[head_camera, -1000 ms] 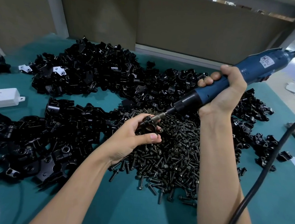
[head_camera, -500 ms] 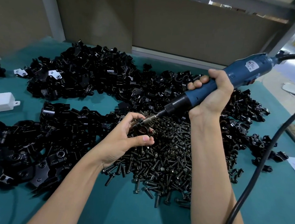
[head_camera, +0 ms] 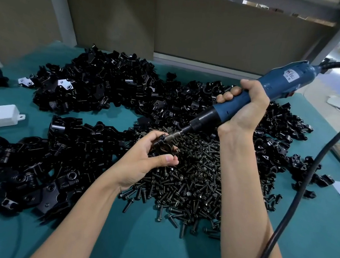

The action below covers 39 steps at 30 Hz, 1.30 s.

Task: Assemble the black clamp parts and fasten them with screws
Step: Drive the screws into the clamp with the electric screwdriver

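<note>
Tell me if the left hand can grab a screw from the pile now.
Probably not yet: the left hand grips the clamp under the screwdriver bit. The screw pile lies right beneath it, though.

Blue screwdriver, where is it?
Head view, upper right: the blue electric screwdriver sits in the right hand, its bit angled down to the clamp part held by the left hand.

**The person's forearms and hands, head view.**
Both arms are bare: the left forearm (head_camera: 88, 210) and right forearm (head_camera: 242, 186) show uncovered skin from the near edge of the view up to the wrists. The left hand (head_camera: 150, 160) and right hand (head_camera: 247, 106) are bare too. The left thumbnail (head_camera: 167, 159) is short and rounded. Creases mark the right fingers (head_camera: 228, 96).
</note>
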{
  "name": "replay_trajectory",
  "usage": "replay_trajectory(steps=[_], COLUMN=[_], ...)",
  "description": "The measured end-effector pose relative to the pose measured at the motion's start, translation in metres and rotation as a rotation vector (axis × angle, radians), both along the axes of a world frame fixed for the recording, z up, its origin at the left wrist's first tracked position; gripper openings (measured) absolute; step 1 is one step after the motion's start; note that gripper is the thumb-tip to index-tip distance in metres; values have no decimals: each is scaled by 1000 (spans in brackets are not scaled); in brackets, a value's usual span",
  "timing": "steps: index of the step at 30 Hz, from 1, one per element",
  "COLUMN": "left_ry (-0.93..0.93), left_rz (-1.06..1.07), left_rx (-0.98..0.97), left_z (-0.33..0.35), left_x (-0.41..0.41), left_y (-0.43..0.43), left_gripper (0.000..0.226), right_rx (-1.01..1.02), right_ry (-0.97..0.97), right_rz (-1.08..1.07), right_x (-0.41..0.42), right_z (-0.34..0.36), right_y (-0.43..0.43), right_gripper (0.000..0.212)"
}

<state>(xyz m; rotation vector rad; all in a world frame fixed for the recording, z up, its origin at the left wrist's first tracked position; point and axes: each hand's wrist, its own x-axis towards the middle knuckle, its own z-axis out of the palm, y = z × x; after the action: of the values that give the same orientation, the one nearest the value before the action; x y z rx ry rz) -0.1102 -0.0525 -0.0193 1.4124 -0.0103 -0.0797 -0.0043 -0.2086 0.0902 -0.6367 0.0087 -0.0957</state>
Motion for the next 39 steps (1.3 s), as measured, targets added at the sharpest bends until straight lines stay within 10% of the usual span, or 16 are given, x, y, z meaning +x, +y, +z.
replay_trajectory(steps=[39], left_ry=[43], left_rz=[-139], left_rx=[-265], left_z=[6], left_x=[-4], left_y=[-5], left_gripper=[48], right_rx=[-36], right_ry=[-199], right_rz=[122], right_x=[-10], right_z=[4], right_y=[-1], right_gripper=[8])
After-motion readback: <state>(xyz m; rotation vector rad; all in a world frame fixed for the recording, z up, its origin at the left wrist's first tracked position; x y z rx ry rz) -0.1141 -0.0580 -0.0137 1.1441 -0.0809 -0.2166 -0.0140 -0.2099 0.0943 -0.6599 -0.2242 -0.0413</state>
